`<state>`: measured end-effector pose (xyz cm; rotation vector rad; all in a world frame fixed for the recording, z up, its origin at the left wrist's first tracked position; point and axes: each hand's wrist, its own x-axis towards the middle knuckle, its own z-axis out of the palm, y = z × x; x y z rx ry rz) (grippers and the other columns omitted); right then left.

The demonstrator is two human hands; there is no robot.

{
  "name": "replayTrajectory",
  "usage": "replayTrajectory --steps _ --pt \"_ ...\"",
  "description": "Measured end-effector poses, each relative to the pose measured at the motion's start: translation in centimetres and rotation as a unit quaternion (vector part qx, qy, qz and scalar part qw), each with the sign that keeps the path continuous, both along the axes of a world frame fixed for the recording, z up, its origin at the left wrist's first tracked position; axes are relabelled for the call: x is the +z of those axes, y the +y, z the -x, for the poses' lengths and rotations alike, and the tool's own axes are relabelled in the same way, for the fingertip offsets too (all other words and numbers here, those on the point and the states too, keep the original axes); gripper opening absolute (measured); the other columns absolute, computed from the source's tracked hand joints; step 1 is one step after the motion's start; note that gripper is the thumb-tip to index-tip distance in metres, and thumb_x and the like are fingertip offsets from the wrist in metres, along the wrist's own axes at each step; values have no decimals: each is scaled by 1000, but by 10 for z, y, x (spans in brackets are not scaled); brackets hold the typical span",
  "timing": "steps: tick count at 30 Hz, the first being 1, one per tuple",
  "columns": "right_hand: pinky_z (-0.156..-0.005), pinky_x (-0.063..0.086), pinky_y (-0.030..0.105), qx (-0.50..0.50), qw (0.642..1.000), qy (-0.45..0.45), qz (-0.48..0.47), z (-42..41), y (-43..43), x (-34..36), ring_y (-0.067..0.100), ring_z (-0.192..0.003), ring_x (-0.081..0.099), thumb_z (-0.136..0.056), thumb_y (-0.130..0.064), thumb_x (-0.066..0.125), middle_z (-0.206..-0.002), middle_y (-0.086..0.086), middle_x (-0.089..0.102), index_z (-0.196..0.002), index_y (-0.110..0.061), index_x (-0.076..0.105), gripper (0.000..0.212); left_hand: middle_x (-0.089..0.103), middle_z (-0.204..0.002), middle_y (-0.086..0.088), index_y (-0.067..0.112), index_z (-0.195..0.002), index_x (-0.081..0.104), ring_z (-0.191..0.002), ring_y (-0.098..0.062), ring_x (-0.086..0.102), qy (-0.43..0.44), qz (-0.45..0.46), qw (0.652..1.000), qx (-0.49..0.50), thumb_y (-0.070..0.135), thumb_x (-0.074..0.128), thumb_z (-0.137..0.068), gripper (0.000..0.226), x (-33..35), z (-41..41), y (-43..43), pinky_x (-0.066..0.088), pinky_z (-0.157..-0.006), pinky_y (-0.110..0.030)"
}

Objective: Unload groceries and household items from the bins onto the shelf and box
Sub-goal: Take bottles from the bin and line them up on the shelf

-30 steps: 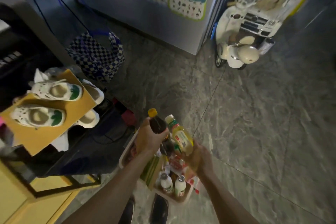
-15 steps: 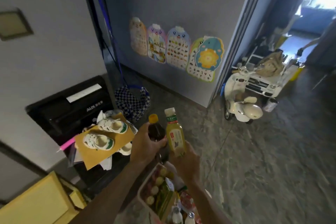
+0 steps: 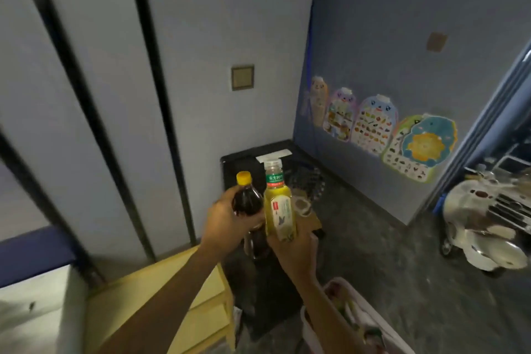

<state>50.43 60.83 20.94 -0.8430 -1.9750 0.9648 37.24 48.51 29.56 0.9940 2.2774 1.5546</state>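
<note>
My left hand [image 3: 222,220] grips a dark bottle [image 3: 247,200] with a yellow cap, held upright in front of me. Right beside it, my right hand [image 3: 293,247] holds a yellow-green drink bottle [image 3: 278,211] with a white cap and a green neck label. The two bottles stand side by side, nearly touching. A pale bin [image 3: 353,316] with groceries shows at the bottom right, under my right forearm; its contents are blurred.
A yellow wooden cabinet [image 3: 201,307] sits at lower left against a panelled wall. A black appliance [image 3: 244,161] stands in the corner behind the bottles. Picture charts [image 3: 373,123] hang on the blue wall. A white toy scooter [image 3: 482,227] is parked at right.
Both hands have lifted the two bottles out of the bin and up. The view has swung upward and left toward the wall corner, so the bin now sits at the bottom edge.
</note>
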Motion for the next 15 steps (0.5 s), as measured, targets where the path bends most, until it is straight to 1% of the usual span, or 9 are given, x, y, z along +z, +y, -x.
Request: replayTrajectory --steps 1,4,5,7,8,10,12,14,15 --pt "-85 53 9 12 1000 12 5 15 -22 0 -4 -109 66 -82 -42 85 -114 -15 67 -128 -18 61 58 67 -117 26 39 -137 59 -115 -7 67 5 3 1000 11 39 96 -74 74 2 13 -25 59 -100 -35" --pt "-79 50 4 55 998 27 25 59 -83 -3 -22 -103 60 -77 -17 94 -100 -23 62 -114 -14 63 48 68 -115 23 42 -130 59 -113 -9 69 16 10 998 53 31 97 -74 69 10 51 -98 59 -100 -33" --pt "-77 53 6 66 997 28 27 75 -101 -8 -20 -102 62 -77 -15 95 -98 -20 64 -112 -12 65 47 69 -114 23 42 -127 59 -111 -10 70 15 14 997 69 31 97 -74 67 12 63 -120 59 -100 -35" --pt "-75 59 13 96 994 32 50 103 -135 -14 -13 -102 67 -77 -19 96 -103 -12 71 -117 -11 65 51 71 -113 23 39 -128 61 -106 -9 72 5 15 995 95 32 97 -74 65 13 86 -160 61 -99 -38" --pt "-75 60 14 106 992 30 59 117 -149 -18 -13 -103 68 -77 -20 96 -107 -10 73 -120 -11 65 54 71 -112 24 38 -130 61 -103 -6 71 1 14 994 109 31 97 -74 66 11 97 -176 61 -98 -38" --pt "-72 55 7 133 988 20 72 143 -176 -24 -21 -101 65 -79 -18 96 -111 -12 71 -122 -13 65 54 69 -113 24 36 -134 60 -100 -4 68 -5 19 990 137 29 96 -76 68 8 116 -205 59 -100 -38" --pt "-69 51 3 159 984 1 84 167 -196 -30 -24 -93 63 -81 -19 94 -112 -14 69 -127 -15 64 56 68 -119 18 32 -138 59 -105 -8 65 -9 25 986 165 27 95 -78 70 4 135 -226 57 -100 -41" --pt "-68 52 4 179 980 -12 90 190 -207 -40 -18 -89 65 -82 -22 94 -117 -13 69 -133 -14 63 61 69 -123 13 29 -139 58 -108 -12 65 -25 34 980 193 26 94 -79 70 -6 153 -239 57 -101 -46" --pt "-70 55 6 187 978 -17 93 202 -210 -48 -12 -92 67 -82 -23 93 -121 -11 70 -136 -14 62 63 69 -122 12 29 -138 58 -109 -14 65 -35 41 977 207 26 93 -80 68 -12 162 -244 57 -102 -49"
